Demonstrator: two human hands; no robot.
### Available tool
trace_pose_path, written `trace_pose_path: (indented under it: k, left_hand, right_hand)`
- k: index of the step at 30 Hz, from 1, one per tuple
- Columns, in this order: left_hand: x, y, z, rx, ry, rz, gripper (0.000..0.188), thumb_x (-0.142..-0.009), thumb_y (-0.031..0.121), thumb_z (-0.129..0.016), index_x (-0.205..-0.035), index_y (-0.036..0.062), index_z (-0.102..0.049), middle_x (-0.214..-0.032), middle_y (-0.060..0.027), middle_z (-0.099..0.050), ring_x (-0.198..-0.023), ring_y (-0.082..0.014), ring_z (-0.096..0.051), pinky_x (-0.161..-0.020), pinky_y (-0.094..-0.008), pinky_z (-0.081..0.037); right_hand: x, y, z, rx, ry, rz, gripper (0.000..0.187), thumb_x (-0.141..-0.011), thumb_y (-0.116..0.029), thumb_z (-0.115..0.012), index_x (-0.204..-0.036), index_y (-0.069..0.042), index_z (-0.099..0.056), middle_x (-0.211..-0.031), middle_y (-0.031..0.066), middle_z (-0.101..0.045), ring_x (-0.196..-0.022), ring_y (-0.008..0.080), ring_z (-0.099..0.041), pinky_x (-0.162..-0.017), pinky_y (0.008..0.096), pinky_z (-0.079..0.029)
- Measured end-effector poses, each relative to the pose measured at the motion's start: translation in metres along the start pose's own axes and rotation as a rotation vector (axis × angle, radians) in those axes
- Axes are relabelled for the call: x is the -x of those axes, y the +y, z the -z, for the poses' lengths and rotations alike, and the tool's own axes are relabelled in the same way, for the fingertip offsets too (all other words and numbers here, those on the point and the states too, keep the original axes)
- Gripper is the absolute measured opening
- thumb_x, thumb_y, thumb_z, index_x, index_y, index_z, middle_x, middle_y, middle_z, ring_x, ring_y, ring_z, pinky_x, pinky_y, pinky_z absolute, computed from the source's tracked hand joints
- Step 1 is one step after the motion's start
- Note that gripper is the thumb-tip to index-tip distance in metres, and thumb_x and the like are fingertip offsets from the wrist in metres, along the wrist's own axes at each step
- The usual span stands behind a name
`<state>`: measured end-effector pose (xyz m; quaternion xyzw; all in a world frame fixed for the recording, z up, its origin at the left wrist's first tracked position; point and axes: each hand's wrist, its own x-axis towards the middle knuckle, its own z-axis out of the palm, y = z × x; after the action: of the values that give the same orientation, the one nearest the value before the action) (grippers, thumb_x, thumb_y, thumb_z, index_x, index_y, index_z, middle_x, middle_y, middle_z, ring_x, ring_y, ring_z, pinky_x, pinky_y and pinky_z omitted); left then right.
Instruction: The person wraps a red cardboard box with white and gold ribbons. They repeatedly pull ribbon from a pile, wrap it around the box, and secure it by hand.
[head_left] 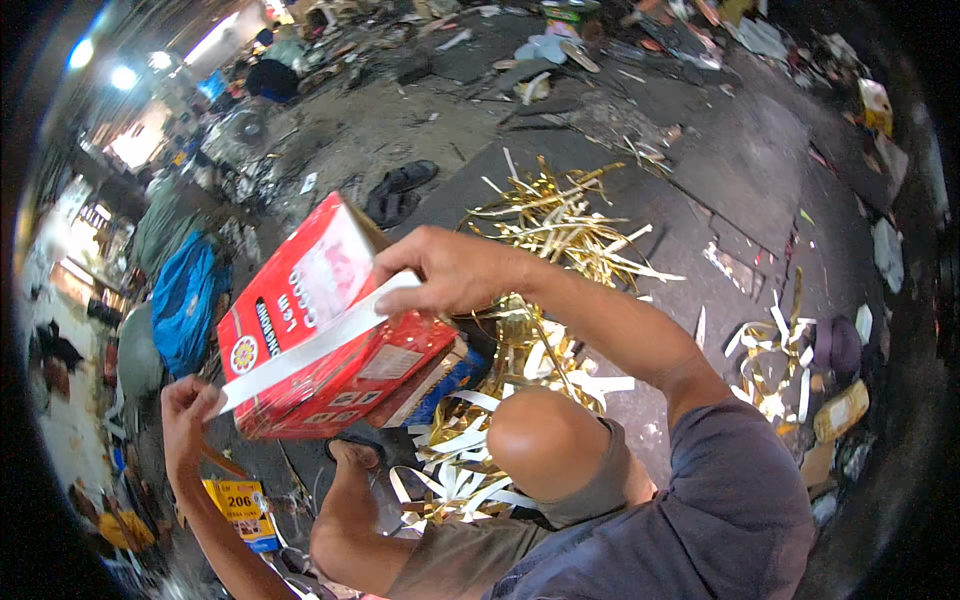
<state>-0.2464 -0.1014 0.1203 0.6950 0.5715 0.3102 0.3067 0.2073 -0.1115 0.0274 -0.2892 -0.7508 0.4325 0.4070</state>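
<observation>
A flat white strip (320,345) is stretched slantwise between my two hands, across the front of a red box (290,265). My left hand (190,412) pinches its lower left end. My right hand (450,268) grips the upper right end between thumb and fingers, by the box's top edge. The red box is tilted, with white print and a glossy, worn-looking side; what it rests on is partly hidden. Against its right side sits a dark blue box (447,388). Gold and white strips (560,225) lie heaped beyond my right forearm and down beside my bent knee (540,440).
A pair of dark sandals (402,188) lies beyond the box. A blue bag (185,305) stands to the left, a yellow packet (240,510) near my left forearm. More loose strips (770,370) are at the right. Scraps and rubbish (600,60) litter the far floor.
</observation>
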Motion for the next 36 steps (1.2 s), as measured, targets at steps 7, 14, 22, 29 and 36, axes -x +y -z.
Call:
trace_pose_path:
  k: [7,14,22,29,36]
  left_hand:
    - [-0.061,-0.013,-0.092,-0.781,0.509,-0.506,0.049,-0.072,0.012,-0.083,-0.120,0.0098,-0.073,-0.126,-0.0172,-0.066,-0.120,-0.0391,-0.061,-0.102,-0.0497,-0.049]
    - [-0.081,0.026,-0.235,0.221,0.076,-0.350,0.038,-0.083,0.018,-0.082,-0.117,0.0022,-0.072,-0.100,-0.0133,-0.072,-0.082,-0.0205,-0.070,-0.073,-0.0336,-0.056]
    - [-0.085,0.025,-0.244,0.098,0.216,-0.539,0.017,-0.087,0.021,-0.077,-0.098,0.0083,-0.079,-0.093,-0.0099,-0.069,-0.079,-0.0256,-0.067,-0.071,-0.0384,-0.053]
    - [-0.087,0.015,-0.240,0.085,0.220,-0.557,0.019,-0.083,0.026,-0.080,-0.094,0.0109,-0.081,-0.095,-0.0097,-0.072,-0.088,-0.0282,-0.071,-0.079,-0.0400,-0.056]
    - [-0.089,0.016,-0.243,0.190,0.142,-0.414,0.024,-0.084,0.032,-0.079,-0.098,0.0117,-0.082,-0.096,-0.0103,-0.072,-0.090,-0.0291,-0.069,-0.081,-0.0407,-0.053]
  right_hand:
    - [-0.069,-0.004,0.000,0.811,0.060,-0.166,0.031,-0.087,-0.036,-0.069,-0.096,-0.007,-0.076,-0.091,0.0196,-0.074,-0.088,0.0401,-0.071,-0.079,0.0510,-0.055]
    - [-0.079,0.001,-0.011,0.689,0.241,-0.223,0.026,-0.083,-0.028,-0.078,-0.100,-0.010,-0.074,-0.090,0.0133,-0.075,-0.087,0.0350,-0.073,-0.079,0.0474,-0.055]
    - [-0.063,0.003,-0.001,0.859,0.210,0.001,0.018,-0.090,-0.028,-0.076,-0.096,-0.012,-0.079,-0.093,0.0092,-0.067,-0.087,0.0313,-0.069,-0.077,0.0428,-0.055]
    - [-0.063,-0.005,0.000,0.976,0.061,0.109,0.017,-0.090,-0.022,-0.075,-0.099,-0.008,-0.079,-0.102,0.0118,-0.064,-0.087,0.0318,-0.069,-0.078,0.0436,-0.056]
    - [-0.068,-0.001,0.014,0.708,0.099,-0.027,0.023,-0.081,-0.020,-0.085,-0.099,-0.006,-0.083,-0.088,0.0050,-0.057,-0.073,0.0150,-0.055,-0.066,0.0317,-0.046]
